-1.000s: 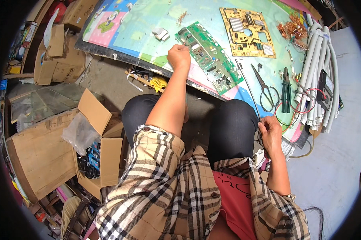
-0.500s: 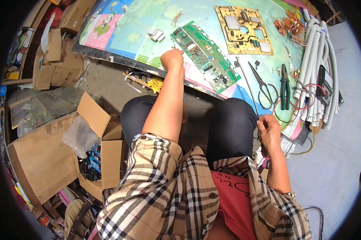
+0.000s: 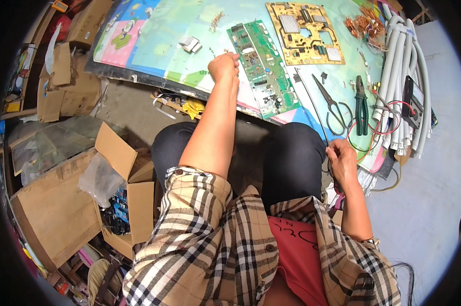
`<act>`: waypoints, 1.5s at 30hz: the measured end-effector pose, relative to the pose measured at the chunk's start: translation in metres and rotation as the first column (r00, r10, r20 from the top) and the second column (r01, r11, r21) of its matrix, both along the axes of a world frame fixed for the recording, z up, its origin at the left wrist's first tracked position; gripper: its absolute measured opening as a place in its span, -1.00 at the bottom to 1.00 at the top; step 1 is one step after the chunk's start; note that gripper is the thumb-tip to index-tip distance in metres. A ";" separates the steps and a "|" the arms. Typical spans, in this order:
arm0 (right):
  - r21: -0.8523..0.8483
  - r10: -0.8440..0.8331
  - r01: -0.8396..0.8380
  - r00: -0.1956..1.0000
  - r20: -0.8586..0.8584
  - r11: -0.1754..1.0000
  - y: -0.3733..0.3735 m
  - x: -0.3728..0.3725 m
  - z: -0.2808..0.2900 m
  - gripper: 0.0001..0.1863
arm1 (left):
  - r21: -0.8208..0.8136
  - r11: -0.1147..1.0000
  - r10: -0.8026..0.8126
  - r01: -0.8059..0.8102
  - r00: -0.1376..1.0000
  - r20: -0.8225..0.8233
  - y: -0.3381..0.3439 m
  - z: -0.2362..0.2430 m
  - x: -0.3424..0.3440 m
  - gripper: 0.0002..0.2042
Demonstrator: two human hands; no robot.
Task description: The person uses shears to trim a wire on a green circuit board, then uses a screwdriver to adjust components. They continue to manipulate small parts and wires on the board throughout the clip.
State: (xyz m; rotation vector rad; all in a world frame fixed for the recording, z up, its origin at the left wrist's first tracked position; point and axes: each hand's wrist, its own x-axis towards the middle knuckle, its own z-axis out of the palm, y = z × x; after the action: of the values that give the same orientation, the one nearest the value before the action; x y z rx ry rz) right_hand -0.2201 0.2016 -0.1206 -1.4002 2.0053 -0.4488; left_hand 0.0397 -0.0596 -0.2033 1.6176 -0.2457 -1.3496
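A green circuit board (image 3: 271,76) lies on the table in front of me, covered in small parts. My left hand (image 3: 224,67) is closed at its left edge, with the fingertips pressed together there. In my right hand (image 3: 342,157), beside my right knee, is a long thin-shafted screwdriver (image 3: 315,108); its shaft points up and left, with the tip over the table near the board's right side. My palm hides most of its handle. Right of the shaft lie black scissors (image 3: 334,105) and dark green-handled pliers (image 3: 361,113).
Beyond the green board lies a yellow circuit board (image 3: 285,43). A small whitish metal part (image 3: 190,45) sits to its left. At the right are a copper wire tangle (image 3: 366,28), grey tubes (image 3: 394,76) and a black meter (image 3: 413,104). An open cardboard box (image 3: 141,211) stands at lower left.
The green circuit board has turned clockwise, its near end swinging left, with my left hand at its edge. My right hand keeps hold of the screwdriver. The whole view has shifted slightly.
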 end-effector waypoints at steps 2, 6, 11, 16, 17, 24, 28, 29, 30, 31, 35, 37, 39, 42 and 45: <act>0.003 -0.020 0.020 1.000 0.001 1.000 0.001 -0.002 -0.001 -0.85 | 0.003 1.000 0.013 -0.013 0.999 0.049 0.003 -0.003 0.004 -0.92; -0.077 -0.071 0.071 0.997 -0.001 0.995 -0.002 -0.015 -0.016 -0.88 | -0.031 0.997 -0.064 0.069 0.990 0.123 0.008 0.021 0.007 -0.86; -0.059 -0.211 0.215 0.975 0.072 0.975 -0.034 -0.043 -0.038 -0.82 | -0.059 0.953 -0.282 0.297 0.942 0.183 0.001 0.076 0.008 -0.80; -0.107 -0.256 0.248 0.964 -0.066 0.963 -0.091 -0.073 -0.063 -0.78 | -0.017 0.767 -0.624 0.642 0.750 0.220 0.008 0.129 0.010 -0.79; -0.103 -0.267 0.257 0.958 -0.099 0.961 -0.101 -0.079 -0.067 -0.76 | -0.029 0.751 -0.646 0.660 0.742 0.178 0.011 0.129 0.009 -0.80; -0.060 -0.251 0.255 0.834 -0.492 0.965 -0.134 -0.078 -0.073 -0.66 | -0.182 0.636 -0.770 0.750 0.632 -0.090 0.031 0.124 -0.002 -0.79; -0.325 -0.207 0.113 0.940 -0.271 0.939 -0.160 -0.044 -0.031 -0.72 | -0.228 0.585 -0.808 0.779 0.584 -0.077 0.034 0.130 -0.006 -0.80; -0.387 -0.131 0.051 0.974 -0.183 0.921 -0.168 -0.030 -0.014 -0.74 | -0.228 0.582 -0.808 0.781 0.586 -0.056 0.036 0.134 -0.009 -0.80; -0.367 -0.020 0.042 0.998 0.064 0.929 -0.175 -0.011 0.007 -0.73 | -0.229 0.581 -0.806 0.781 0.591 -0.031 0.038 0.137 -0.012 -0.80; -0.352 0.092 0.023 0.947 0.306 0.936 -0.180 0.008 0.026 -0.73 | -0.231 0.582 -0.802 0.780 0.597 -0.006 0.038 0.138 -0.014 -0.80; -0.451 0.304 -0.059 0.815 0.493 0.891 -0.199 0.054 0.053 -0.65 | -0.299 0.543 -0.822 0.785 0.570 0.002 0.037 0.143 -0.031 -0.82; -0.520 0.353 -0.114 0.852 0.387 0.846 -0.208 0.072 0.043 -0.63 | -0.238 0.550 -0.805 0.801 0.584 0.105 0.037 0.145 -0.037 -0.83; -0.395 0.293 -0.122 0.864 0.409 0.910 -0.205 0.082 0.048 -0.67 | -0.138 0.509 -0.812 0.850 0.527 0.251 0.033 0.136 -0.032 -0.80; -0.412 0.241 -0.071 0.895 0.375 0.908 -0.199 0.087 0.032 -0.72 | -0.032 0.468 -0.765 0.883 0.423 0.485 0.029 0.122 -0.036 -0.76; -0.319 0.134 0.007 0.898 0.419 0.948 -0.200 0.087 0.028 -0.73 | 0.038 0.488 -0.677 0.872 0.351 0.647 0.028 0.116 -0.038 -0.76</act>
State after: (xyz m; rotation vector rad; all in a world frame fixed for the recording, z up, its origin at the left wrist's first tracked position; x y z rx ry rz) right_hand -0.1333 0.0012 -0.0927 -1.3915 1.5610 -0.9951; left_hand 0.0014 -0.0316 -0.0874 1.6212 -1.7849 -1.2899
